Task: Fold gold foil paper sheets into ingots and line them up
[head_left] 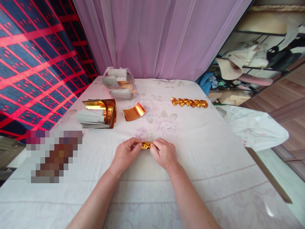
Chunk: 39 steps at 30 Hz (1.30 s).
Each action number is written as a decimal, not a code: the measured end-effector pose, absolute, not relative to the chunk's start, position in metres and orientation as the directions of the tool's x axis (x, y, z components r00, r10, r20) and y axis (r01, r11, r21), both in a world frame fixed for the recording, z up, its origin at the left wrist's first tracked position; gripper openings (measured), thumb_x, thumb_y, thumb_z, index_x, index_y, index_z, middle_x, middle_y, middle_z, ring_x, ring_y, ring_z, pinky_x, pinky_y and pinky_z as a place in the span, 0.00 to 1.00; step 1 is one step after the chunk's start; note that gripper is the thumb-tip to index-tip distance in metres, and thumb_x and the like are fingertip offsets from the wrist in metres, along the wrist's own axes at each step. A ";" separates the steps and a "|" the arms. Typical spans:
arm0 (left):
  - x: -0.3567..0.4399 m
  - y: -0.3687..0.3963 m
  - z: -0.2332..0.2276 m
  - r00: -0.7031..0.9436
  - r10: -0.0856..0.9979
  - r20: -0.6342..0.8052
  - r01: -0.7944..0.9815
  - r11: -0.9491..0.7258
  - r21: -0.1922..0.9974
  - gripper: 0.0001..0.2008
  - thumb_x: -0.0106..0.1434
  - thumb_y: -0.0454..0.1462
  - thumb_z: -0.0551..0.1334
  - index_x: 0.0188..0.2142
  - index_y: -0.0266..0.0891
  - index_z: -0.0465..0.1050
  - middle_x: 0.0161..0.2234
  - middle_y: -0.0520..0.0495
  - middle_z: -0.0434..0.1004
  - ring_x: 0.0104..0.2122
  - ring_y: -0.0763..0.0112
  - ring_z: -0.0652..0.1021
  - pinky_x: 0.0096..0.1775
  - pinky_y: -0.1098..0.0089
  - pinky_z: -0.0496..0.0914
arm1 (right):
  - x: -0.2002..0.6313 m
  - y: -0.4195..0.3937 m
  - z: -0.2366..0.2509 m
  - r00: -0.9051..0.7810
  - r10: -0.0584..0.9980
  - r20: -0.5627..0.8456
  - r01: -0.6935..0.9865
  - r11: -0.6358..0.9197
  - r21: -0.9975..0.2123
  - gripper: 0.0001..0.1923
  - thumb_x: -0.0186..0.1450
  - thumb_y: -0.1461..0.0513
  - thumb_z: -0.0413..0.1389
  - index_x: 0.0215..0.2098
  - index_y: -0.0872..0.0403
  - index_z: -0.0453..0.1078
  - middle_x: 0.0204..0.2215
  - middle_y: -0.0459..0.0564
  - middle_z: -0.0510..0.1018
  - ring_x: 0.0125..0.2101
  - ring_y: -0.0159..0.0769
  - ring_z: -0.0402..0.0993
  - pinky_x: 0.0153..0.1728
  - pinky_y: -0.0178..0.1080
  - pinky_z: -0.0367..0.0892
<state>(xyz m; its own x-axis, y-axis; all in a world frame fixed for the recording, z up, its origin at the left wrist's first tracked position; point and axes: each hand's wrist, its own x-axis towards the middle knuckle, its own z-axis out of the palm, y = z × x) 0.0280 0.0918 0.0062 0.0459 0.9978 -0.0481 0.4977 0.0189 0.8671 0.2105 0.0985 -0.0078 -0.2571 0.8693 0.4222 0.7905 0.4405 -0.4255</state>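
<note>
A small piece of folded gold foil paper (pixel 145 145) is pinched between my two hands at the middle of the table. My left hand (pixel 126 152) closes on its left end, thumb and fingers together. On the opposite end, my right hand (pixel 165 153) is closed with the fingers curled. My fingers cover both ends of the foil. Beyond my hands lies a single curved gold foil sheet (pixel 134 112). To its left is a stack of bent foil sheets (pixel 110 114), gold on one face and pale grey on the other. A row of folded gold foil pieces (pixel 189 102) lies at the back right.
A clear plastic bag (pixel 119 83) holding more foil sheets stands at the table's back left. A pixelated patch (pixel 56 157) hides something at left. Purple curtains (pixel 147 38) hang behind the floral tablecloth (pixel 202 178). Shelves with hats (pixel 230 65) and a white bag (pixel 259 127) are at right.
</note>
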 end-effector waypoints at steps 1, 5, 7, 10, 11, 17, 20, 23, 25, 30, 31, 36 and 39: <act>0.028 0.092 0.006 0.040 0.997 -0.061 0.483 0.034 0.875 0.14 0.60 0.47 0.57 0.34 0.41 0.76 0.28 0.52 0.80 0.28 0.69 0.78 0.31 0.72 0.68 | 0.210 0.098 -0.008 -0.256 0.868 0.426 0.794 0.440 -0.419 0.15 0.63 0.65 0.49 0.19 0.53 0.62 0.20 0.45 0.71 0.23 0.29 0.64 0.27 0.35 0.50; 0.029 0.091 0.009 0.015 0.995 -0.097 0.492 0.077 0.867 0.16 0.60 0.48 0.57 0.35 0.42 0.78 0.30 0.50 0.82 0.30 0.66 0.79 0.33 0.71 0.69 | 0.210 0.098 -0.007 -0.253 0.861 0.441 0.799 0.443 -0.407 0.15 0.63 0.65 0.49 0.19 0.53 0.62 0.20 0.45 0.70 0.23 0.29 0.64 0.27 0.35 0.50; 0.029 0.090 0.012 -0.006 0.997 -0.082 0.544 0.073 0.836 0.15 0.60 0.46 0.57 0.37 0.43 0.78 0.32 0.51 0.83 0.31 0.66 0.80 0.34 0.70 0.69 | 0.210 0.098 -0.007 -0.249 0.854 0.457 0.792 0.451 -0.412 0.15 0.64 0.65 0.49 0.19 0.53 0.62 0.19 0.44 0.70 0.22 0.29 0.64 0.27 0.35 0.50; 0.028 0.090 0.015 -0.029 0.997 -0.070 0.619 0.072 0.782 0.13 0.60 0.45 0.57 0.35 0.43 0.77 0.30 0.52 0.82 0.28 0.68 0.79 0.33 0.71 0.68 | 0.209 0.097 -0.006 -0.256 0.838 0.482 0.761 0.482 -0.433 0.16 0.65 0.64 0.49 0.19 0.53 0.62 0.19 0.44 0.69 0.23 0.29 0.64 0.27 0.35 0.51; 0.027 0.090 0.015 -0.029 0.997 -0.071 0.626 0.073 0.777 0.13 0.60 0.45 0.57 0.34 0.43 0.76 0.29 0.52 0.81 0.27 0.68 0.78 0.32 0.71 0.67 | 0.208 0.097 -0.006 -0.261 0.833 0.488 0.751 0.493 -0.439 0.16 0.65 0.64 0.48 0.19 0.53 0.62 0.19 0.44 0.69 0.23 0.29 0.64 0.27 0.35 0.51; 0.027 0.091 0.015 0.058 0.995 -0.079 0.481 0.041 0.876 0.14 0.60 0.46 0.57 0.33 0.41 0.76 0.28 0.52 0.79 0.27 0.70 0.76 0.31 0.73 0.66 | 0.209 0.098 -0.005 -0.259 0.846 0.466 0.755 0.478 -0.449 0.17 0.66 0.64 0.47 0.19 0.52 0.62 0.19 0.45 0.69 0.23 0.29 0.64 0.27 0.35 0.51; 0.029 0.091 0.018 0.118 0.989 -0.085 0.340 0.040 0.940 0.15 0.60 0.47 0.58 0.32 0.39 0.76 0.25 0.52 0.76 0.25 0.72 0.73 0.29 0.73 0.66 | 0.211 0.098 -0.005 -0.242 0.861 0.448 0.761 0.455 -0.463 0.17 0.66 0.64 0.47 0.19 0.52 0.63 0.20 0.45 0.70 0.23 0.29 0.64 0.27 0.35 0.51; 0.029 0.091 0.019 0.158 0.985 -0.071 0.256 0.029 0.966 0.15 0.60 0.48 0.59 0.33 0.39 0.75 0.24 0.52 0.74 0.24 0.73 0.71 0.29 0.73 0.66 | 0.212 0.099 -0.005 -0.235 0.864 0.445 0.750 0.452 -0.483 0.16 0.66 0.64 0.47 0.19 0.52 0.62 0.20 0.45 0.70 0.23 0.29 0.63 0.27 0.35 0.51; 0.028 0.092 0.018 0.164 0.984 -0.070 0.249 0.027 0.968 0.15 0.61 0.47 0.58 0.33 0.39 0.74 0.24 0.52 0.74 0.24 0.73 0.71 0.29 0.73 0.67 | 0.212 0.099 -0.005 -0.232 0.868 0.439 0.735 0.452 -0.505 0.17 0.66 0.63 0.47 0.19 0.52 0.62 0.20 0.45 0.69 0.22 0.29 0.63 0.27 0.35 0.51; 0.025 0.092 0.013 0.168 0.984 -0.055 0.394 -0.016 0.919 0.14 0.64 0.46 0.55 0.34 0.40 0.74 0.26 0.52 0.76 0.26 0.72 0.73 0.31 0.72 0.68 | 0.211 0.098 -0.005 -0.240 0.869 0.433 0.718 0.459 -0.523 0.17 0.66 0.64 0.47 0.19 0.52 0.61 0.19 0.44 0.68 0.22 0.29 0.63 0.27 0.35 0.51; 0.025 0.091 0.012 0.150 0.988 -0.045 0.457 -0.029 0.889 0.13 0.64 0.45 0.56 0.35 0.40 0.74 0.28 0.52 0.77 0.27 0.71 0.74 0.31 0.72 0.68 | 0.210 0.098 -0.005 -0.249 0.865 0.435 0.720 0.466 -0.515 0.17 0.66 0.64 0.47 0.19 0.52 0.61 0.19 0.44 0.68 0.22 0.29 0.63 0.27 0.35 0.50; 0.024 0.090 0.010 0.105 0.994 0.026 0.584 -0.083 0.807 0.12 0.63 0.41 0.57 0.42 0.44 0.76 0.35 0.50 0.81 0.32 0.68 0.78 0.36 0.71 0.69 | 0.209 0.097 -0.004 -0.264 0.860 0.437 0.724 0.476 -0.499 0.17 0.65 0.64 0.47 0.18 0.52 0.60 0.18 0.44 0.67 0.22 0.29 0.62 0.27 0.36 0.50; 0.024 0.090 0.011 0.116 0.992 0.049 0.574 -0.107 0.812 0.11 0.62 0.40 0.57 0.39 0.43 0.77 0.34 0.50 0.80 0.31 0.68 0.77 0.35 0.71 0.69 | 0.208 0.097 -0.004 -0.270 0.863 0.427 0.726 0.474 -0.499 0.17 0.66 0.64 0.47 0.19 0.52 0.60 0.19 0.44 0.67 0.22 0.29 0.62 0.27 0.35 0.51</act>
<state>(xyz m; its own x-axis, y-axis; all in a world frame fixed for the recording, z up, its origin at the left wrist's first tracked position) 0.0241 0.0897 0.0108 0.1160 0.9921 0.0488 0.5739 -0.1070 0.8119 0.2084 0.0970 -0.0039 -0.2698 0.8631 0.4270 0.7255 0.4738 -0.4992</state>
